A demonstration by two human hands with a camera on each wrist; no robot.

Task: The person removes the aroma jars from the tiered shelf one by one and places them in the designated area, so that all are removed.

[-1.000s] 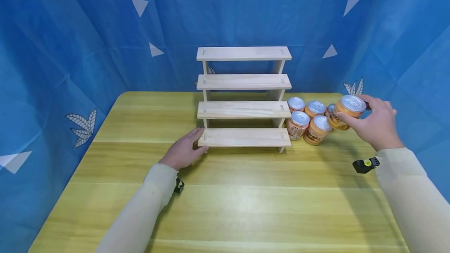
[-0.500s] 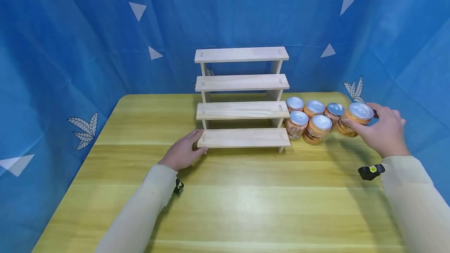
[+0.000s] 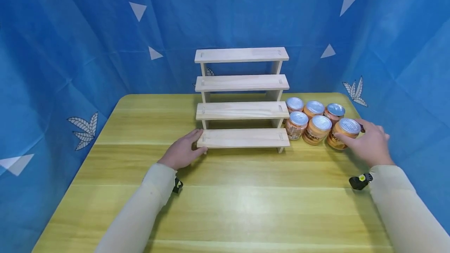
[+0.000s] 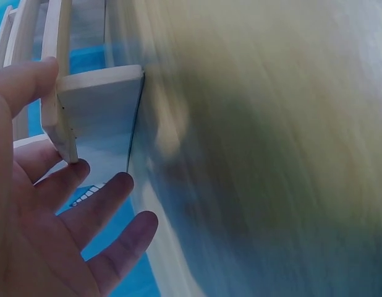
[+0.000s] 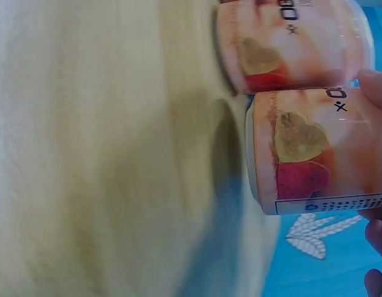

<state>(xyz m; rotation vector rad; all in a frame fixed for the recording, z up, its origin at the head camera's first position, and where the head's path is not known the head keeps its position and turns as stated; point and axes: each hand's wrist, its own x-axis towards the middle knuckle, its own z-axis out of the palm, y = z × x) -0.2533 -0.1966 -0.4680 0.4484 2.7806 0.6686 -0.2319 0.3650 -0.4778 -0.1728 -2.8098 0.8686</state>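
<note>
In the head view my right hand [image 3: 370,141] grips an orange-labelled can [image 3: 340,138] with a ridged silver lid, thumb on its near side. In the right wrist view that can [image 5: 314,151] is right beside another orange can [image 5: 284,49], its base close over the table. Several more cans [image 3: 317,130] stand upright in two rows at the right of a four-step wooden display stand [image 3: 242,110]. My left hand [image 3: 182,151] holds the left end of the lowest step. The left wrist view shows the thumb and a fingertip at opposite edges of the step's board [image 4: 58,117], other fingers spread.
Everything stands on a light wooden table [image 3: 242,202]. A blue patterned curtain [image 3: 242,15] hangs behind the table and along its sides. The cans sit near the table's back right corner, close against the stand's right side.
My right hand has carried the can right and down, then back left and toward me, into line with the front row. The left hand has kept its place on the stand.
</note>
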